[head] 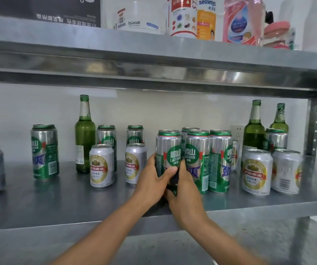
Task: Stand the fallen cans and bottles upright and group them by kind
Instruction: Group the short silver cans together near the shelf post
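On the steel shelf (39, 203) against the pale wall (10, 111), short white cans (101, 166) and tall green cans (44, 152) stand upright around a green bottle (85, 134). At the middle, left grip (152, 178) and right grip (184, 190) both curl round one Laoshan can (170, 150), upright against a cluster (219, 161) of its kind. Two more bottles (254, 129) stand rightward, beneath an upper shelf (154, 54) of cleaners.
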